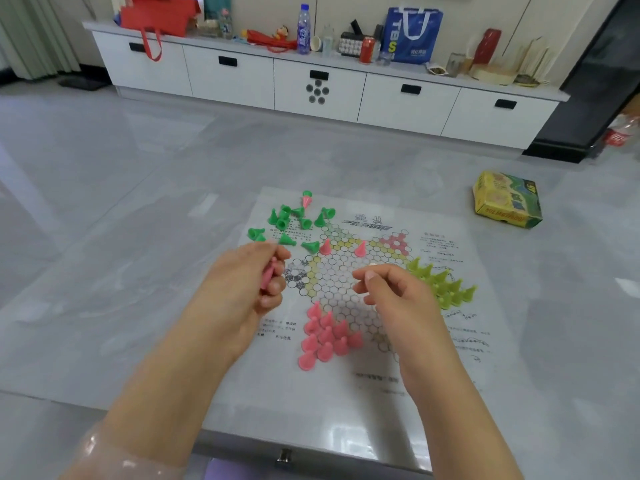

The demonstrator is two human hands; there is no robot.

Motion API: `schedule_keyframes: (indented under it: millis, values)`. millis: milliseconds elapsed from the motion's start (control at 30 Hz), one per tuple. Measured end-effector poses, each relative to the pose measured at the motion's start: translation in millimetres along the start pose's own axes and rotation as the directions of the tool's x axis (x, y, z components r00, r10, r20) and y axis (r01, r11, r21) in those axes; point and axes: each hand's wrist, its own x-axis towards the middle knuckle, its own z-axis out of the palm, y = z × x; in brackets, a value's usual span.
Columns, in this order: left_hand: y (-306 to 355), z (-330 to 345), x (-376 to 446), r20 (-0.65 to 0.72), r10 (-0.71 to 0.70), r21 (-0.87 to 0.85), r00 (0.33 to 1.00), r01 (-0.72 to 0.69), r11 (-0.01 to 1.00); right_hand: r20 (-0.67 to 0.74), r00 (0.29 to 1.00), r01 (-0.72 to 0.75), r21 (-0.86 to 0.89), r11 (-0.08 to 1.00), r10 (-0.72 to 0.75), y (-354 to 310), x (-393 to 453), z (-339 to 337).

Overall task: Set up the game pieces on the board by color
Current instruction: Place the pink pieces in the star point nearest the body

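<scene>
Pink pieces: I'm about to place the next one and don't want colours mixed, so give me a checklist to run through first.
1. Left hand holds pink pieces: ok.
2. Right hand free to place: cannot tell; fingertips pinched, any piece hidden.
3. Pink group standing together at the board's near point: ok.
4. Stray pink pieces collected: not ok; two stand mid-board, one lies among the greens.
5. Green pieces set up: not ok; scattered, several toppled.
6. Yellow-green pieces grouped: ok.

A glossy grey tiled floor reflected light; a long white drawer cabinet lined the wall.
</scene>
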Motion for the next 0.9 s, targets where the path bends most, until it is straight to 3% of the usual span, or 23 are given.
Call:
schedule_keyframes:
  millis: [33, 100, 167, 233, 333, 533, 667, 900]
  values:
    - [0, 7, 1, 0.002, 0.104, 0.245, 0.995, -0.102, 0.964, -0.001, 1.000, 0.003, 0.005, 1.000, -0.003, 0, 0, -5]
    - [1, 22, 8, 0.109, 0.328, 0.604, 0.939, -0.324, 0.728, -0.005, 1.000, 0.006, 0.021, 1.000, -0.006, 1, 1, -13]
    - [4, 38, 24, 0.277, 0.404, 0.748, 0.872, -0.460, 0.478, -0.009, 1.000, -0.001, 0.036, 0.999, 0.001, 1, 2, -22]
    - [3, 50, 50, 0.411, 0.365, 0.848, 0.835, -0.497, 0.183, -0.013, 1.000, -0.018, 0.054, 0.998, 0.018, 1, 1, -29]
    - [-1, 55, 88, 0.510, 0.249, 0.855, 0.824, -0.453, -0.253, -0.008, 0.999, -0.039, 0.064, 0.997, 0.039, 2, -1, -38]
    - [-1, 56, 117, 0.588, 0.053, 0.601, 0.807, -0.392, -0.697, -0.007, 1.000, -0.019, 0.081, 0.997, 0.020, 0, 2, -48]
    - [-5, 58, 126, 0.618, 0.014, 0.539, 0.786, -0.411, -0.735, -0.001, 1.000, -0.016, 0.102, 0.995, 0.017, 0, 3, -47]
    - [-10, 78, 126, 0.680, -0.069, 0.584, 0.730, -0.595, -0.552, 0.011, 1.000, -0.015, 0.108, 0.994, 0.014, 1, 4, -43]
